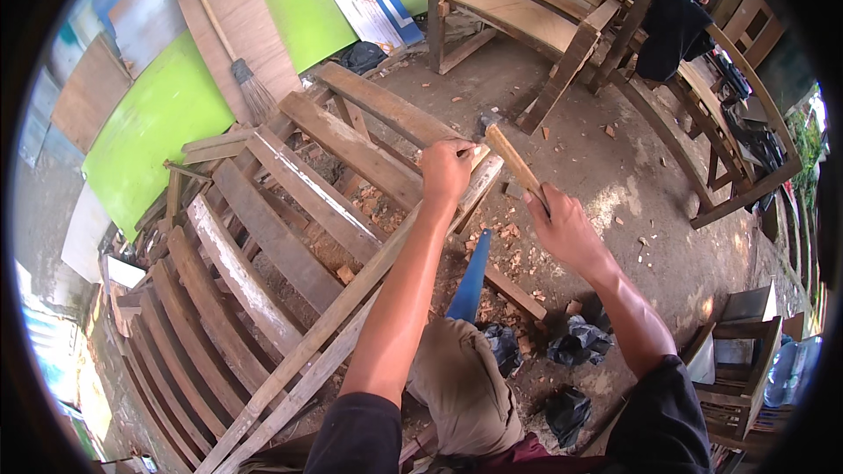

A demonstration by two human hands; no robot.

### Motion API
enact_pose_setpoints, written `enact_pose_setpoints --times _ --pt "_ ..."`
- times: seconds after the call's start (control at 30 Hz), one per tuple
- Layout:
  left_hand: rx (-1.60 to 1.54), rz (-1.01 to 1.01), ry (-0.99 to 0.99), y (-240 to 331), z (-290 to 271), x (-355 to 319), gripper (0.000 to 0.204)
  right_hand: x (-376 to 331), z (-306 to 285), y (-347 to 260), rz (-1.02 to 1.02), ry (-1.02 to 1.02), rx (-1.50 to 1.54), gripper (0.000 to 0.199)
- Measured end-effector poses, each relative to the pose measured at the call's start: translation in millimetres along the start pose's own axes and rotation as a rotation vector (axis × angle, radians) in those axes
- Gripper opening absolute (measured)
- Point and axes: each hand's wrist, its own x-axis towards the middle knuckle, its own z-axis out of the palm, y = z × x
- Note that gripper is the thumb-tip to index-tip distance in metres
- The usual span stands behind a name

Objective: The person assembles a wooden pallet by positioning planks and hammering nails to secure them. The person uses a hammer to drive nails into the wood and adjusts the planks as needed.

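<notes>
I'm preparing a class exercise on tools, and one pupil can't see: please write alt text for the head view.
A person's right hand holds a wooden-handled hammer beside the left hand, which is at a corner of a slatted wooden frame. A tapered blue blade shows near one knee; beyond are a wooden bench and a broom leaning against panels.

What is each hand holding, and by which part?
The right hand holds a hammer by its wooden handle; whether the left hand grips anything is unclear.
</notes>
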Motion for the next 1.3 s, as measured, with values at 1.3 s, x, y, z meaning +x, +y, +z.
enact_pose_setpoints --times 1.3 --pt "0.05 0.092 -0.014 -11 10 0 0.016 -1 2 -3 0.003 -0.012 -0.02 0.041"
